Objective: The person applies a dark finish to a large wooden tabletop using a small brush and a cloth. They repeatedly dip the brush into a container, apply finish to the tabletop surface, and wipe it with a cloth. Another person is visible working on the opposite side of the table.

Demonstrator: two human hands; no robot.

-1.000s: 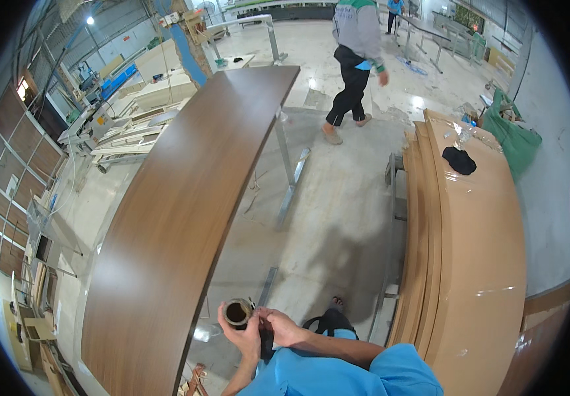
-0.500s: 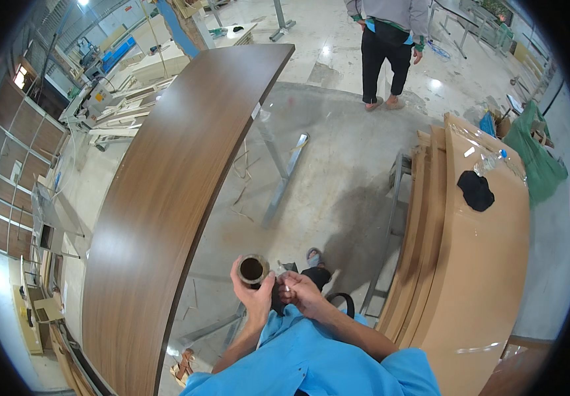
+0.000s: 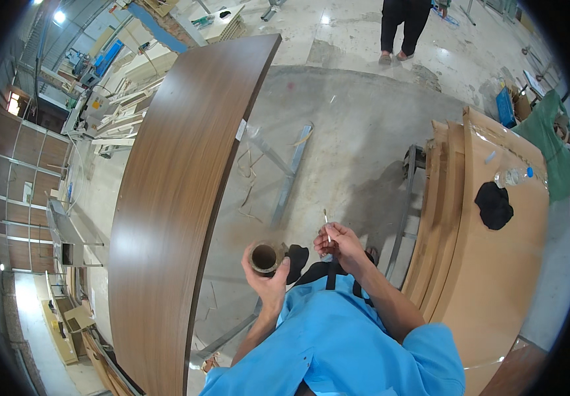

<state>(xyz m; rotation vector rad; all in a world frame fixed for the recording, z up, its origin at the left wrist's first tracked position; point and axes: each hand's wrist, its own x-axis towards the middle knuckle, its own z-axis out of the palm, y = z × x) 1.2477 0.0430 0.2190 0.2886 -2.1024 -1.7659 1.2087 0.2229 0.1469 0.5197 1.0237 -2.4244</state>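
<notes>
My left hand (image 3: 272,288) is wrapped round a small open jar (image 3: 264,258) whose inside looks dark. A little to the right, my right hand (image 3: 340,244) pinches a thin pale brush (image 3: 326,220), its brownish tip pointing up and away from me. The two hands are apart, both held in front of my blue shirt. Left of the jar lies a long wood-grain panel (image 3: 173,178), raised on metal legs; neither hand touches it. A small white patch (image 3: 241,130) shows on the panel's near right edge.
To the right stands a stack of cardboard-wrapped boards (image 3: 476,284), with a black cloth (image 3: 494,206) and a plastic bottle (image 3: 513,176) on top. A metal stand foot (image 3: 291,175) rests on the floor between. Far off, a person (image 3: 404,30) stands; wood strips (image 3: 123,119) lie behind the panel.
My right hand has moved right, away from the jar, and the brush now shows upright in it. The view has shifted, and the far person appears higher up in it.
</notes>
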